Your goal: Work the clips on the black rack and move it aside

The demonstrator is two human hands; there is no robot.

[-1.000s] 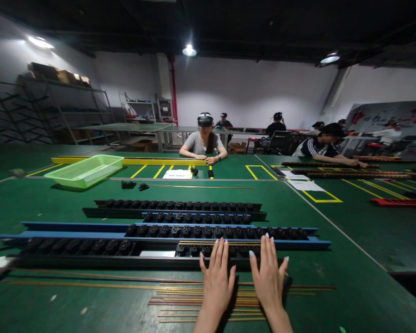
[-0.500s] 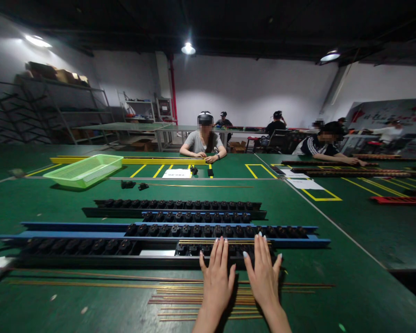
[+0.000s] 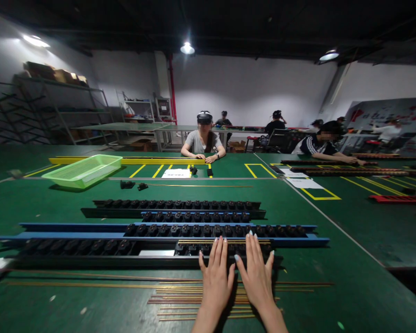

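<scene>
Both hands lie palm down over the near row of black socket modules [image 3: 182,249], which sits in a long dark channel [image 3: 100,262]. Thin brass rods [image 3: 194,242] run lengthwise along the tops of those modules. My left hand [image 3: 216,277] is flat, thumb apart, its fingertips at the rods. Beside it on the right, my right hand [image 3: 257,277] is also open, with its fingertips reaching just past the rods. The hands cover part of the row and of the loose brass rods [image 3: 176,296] on the table below. Neither hand grips anything.
Behind the near channel lies a blue rail [image 3: 72,232] with more black modules, then a dark rail [image 3: 173,212]. A green basket [image 3: 83,171] and a yellow rail [image 3: 152,161] lie farther back. A person [image 3: 204,136] sits opposite; others work to the right.
My right hand has slid a little to the left along the rods, closer to my left hand. The left hand has stayed nearly in place.
</scene>
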